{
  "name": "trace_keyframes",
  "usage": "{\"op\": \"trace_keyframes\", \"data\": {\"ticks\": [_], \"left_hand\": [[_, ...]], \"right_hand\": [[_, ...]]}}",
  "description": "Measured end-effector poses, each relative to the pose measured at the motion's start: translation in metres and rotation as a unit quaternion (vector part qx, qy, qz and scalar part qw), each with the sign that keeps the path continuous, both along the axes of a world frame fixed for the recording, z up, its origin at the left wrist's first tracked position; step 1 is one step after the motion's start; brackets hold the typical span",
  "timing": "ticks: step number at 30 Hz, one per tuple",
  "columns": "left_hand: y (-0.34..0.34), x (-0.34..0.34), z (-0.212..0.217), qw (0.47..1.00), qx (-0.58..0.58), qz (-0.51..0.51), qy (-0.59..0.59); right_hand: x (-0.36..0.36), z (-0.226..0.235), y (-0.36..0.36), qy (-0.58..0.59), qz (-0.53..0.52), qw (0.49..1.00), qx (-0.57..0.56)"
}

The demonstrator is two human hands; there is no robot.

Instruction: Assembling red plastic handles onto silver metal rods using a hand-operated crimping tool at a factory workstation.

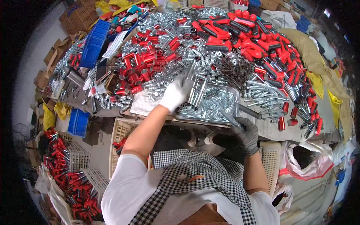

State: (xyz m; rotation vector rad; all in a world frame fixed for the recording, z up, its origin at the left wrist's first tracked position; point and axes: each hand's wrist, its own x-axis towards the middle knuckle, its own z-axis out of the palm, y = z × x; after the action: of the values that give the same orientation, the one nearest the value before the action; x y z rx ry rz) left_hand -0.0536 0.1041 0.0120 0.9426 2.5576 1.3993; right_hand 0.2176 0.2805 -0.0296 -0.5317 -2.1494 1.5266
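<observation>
My left hand (pixel 175 94), in a white glove, is closed on a shiny metal tube (pixel 192 69) above the near middle of the heaped table. More metal tubes (pixel 200 93) lie just right of its fingers, across a clear tray (pixel 237 100) full of small screws (pixel 217 100). By the tray's near right corner, my right hand (pixel 247 137) wears a dark grey glove. Its fingers wrap round the lower end of a grey metal tube (pixel 229 117), which slants up to the left over the tray edge. The glove hides that tube's lower end.
Red sleeves (pixel 139 71) are heaped left of the tray, dark springs (pixel 233 71) behind it. Red-and-black handles (pixel 258 39) pile up at the far right, bolts (pixel 264 95) nearer. A blue bin (pixel 93 43) stands far left. Below the table edge are a cream crate (pixel 117 146) and plastic bags (pixel 307 168).
</observation>
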Motion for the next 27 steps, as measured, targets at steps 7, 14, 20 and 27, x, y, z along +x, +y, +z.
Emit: {"op": "trace_keyframes", "data": {"ticks": [7, 14, 20, 27], "left_hand": [[-0.041, 0.038, -0.017, 0.956, 0.226, -0.182, 0.043], [-0.058, 0.063, 0.012, 0.898, 0.324, -0.12, -0.274], [-0.062, 0.072, 0.003, 0.969, 0.067, -0.064, 0.227], [-0.07, 0.088, -0.032, 0.951, 0.191, -0.136, -0.199]], "right_hand": [[0.001, 0.012, -0.045, 0.035, 0.012, 0.999, -0.035], [-0.011, 0.006, -0.067, 0.016, 0.003, 0.995, 0.102], [-0.011, 0.005, -0.07, 0.04, 0.002, 0.994, 0.103], [-0.011, 0.03, -0.072, -0.005, 0.075, 0.992, 0.101]]}}
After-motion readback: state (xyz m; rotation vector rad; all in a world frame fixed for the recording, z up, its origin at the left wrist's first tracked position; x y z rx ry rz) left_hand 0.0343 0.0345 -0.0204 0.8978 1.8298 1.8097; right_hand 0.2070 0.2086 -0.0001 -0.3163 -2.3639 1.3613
